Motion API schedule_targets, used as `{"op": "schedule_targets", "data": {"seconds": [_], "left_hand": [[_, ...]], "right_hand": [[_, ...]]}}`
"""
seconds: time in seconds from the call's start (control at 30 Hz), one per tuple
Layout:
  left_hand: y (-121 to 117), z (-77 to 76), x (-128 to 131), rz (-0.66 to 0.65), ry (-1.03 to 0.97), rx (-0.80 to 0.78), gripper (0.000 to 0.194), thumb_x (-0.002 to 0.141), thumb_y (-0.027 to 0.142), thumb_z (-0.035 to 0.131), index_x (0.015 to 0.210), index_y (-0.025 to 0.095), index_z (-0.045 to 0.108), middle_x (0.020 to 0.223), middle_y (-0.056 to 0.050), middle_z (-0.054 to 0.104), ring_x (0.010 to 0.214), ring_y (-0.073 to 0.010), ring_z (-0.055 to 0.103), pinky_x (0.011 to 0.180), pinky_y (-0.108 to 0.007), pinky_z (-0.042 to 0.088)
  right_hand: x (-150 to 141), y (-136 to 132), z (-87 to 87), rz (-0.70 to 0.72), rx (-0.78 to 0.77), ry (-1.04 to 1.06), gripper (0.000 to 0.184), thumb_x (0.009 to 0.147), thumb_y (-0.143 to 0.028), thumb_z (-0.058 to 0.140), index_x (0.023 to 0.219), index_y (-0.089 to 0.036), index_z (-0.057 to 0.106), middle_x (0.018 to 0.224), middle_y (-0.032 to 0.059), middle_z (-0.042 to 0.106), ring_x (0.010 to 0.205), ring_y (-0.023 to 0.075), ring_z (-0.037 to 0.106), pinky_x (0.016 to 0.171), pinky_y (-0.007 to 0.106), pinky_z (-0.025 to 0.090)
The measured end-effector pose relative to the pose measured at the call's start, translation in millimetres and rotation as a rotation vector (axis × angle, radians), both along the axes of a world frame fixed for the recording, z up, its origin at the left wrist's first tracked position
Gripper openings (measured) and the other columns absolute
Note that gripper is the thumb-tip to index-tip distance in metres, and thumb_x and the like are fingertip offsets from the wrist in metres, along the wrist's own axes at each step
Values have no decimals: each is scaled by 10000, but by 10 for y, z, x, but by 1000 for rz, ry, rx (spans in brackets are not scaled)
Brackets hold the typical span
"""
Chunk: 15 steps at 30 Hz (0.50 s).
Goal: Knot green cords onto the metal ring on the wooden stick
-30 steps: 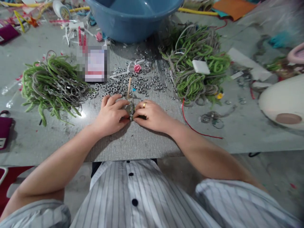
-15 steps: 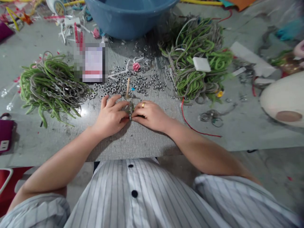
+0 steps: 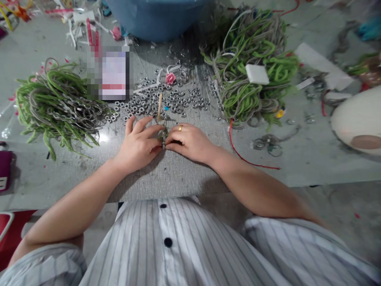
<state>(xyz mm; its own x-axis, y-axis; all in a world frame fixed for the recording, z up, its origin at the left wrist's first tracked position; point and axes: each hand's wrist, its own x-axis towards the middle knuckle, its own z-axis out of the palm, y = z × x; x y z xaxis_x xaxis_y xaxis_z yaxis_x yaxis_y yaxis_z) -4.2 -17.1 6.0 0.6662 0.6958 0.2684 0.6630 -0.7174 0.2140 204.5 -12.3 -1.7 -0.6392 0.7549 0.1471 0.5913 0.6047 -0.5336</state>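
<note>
My left hand (image 3: 138, 141) pinches the lower end of a short grey strand (image 3: 163, 139) between thumb and index finger, its other fingers spread. It looks like cord set with small metal nuts, partly hidden by the fingertips. From the other side my right hand (image 3: 189, 143), with a ring on one finger, grips the same strand, thumb against fingers. The strand stands between both hands close to the tabletop. Just beyond it a thin wooden stick (image 3: 160, 106) points away from me. Many loose metal nuts (image 3: 172, 101) lie scattered behind the hands.
At left lies a pile of green and grey cords (image 3: 56, 107) with metal parts; another green-grey cord bundle (image 3: 253, 79) is at right. A blue basin (image 3: 160, 20) stands at the back. A pixelated screen (image 3: 114, 75), a red cord (image 3: 238, 153) and a white rounded object (image 3: 357, 119) are nearby.
The camera view has shifted slightly, so the basin and cord piles sit a little differently. Both hands keep their place at the strand, with only slight finger movement.
</note>
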Motion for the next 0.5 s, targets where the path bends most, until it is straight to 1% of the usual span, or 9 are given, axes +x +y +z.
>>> {"op": "schedule_targets", "data": {"seconds": [0.2,0.37,0.5], "left_hand": [[2,-11,5,-17,-3,7,182,870,273,587,732,232,698,1206,-25,662,1286,-328,446,1087,-646,232],[-4,-9,5,-13,5,15,164,855,263,583,725,240,681,1220,-13,651,1286,-322,446,1092,-647,233],[-15,-14,7,0,-11,-16,115,825,245,600,743,238,680,1230,-15,643,1289,-322,435,1095,-644,221]], "right_hand": [[-4,8,9,3,-2,3,128,871,-266,615,827,-171,689,821,53,657,845,202,597,806,331,429],[3,13,8,13,-4,4,117,868,-259,610,818,-181,684,820,47,644,842,197,584,801,325,421],[12,-3,33,17,-1,-15,106,843,-255,636,893,-179,689,901,66,649,888,211,590,821,333,422]]}}
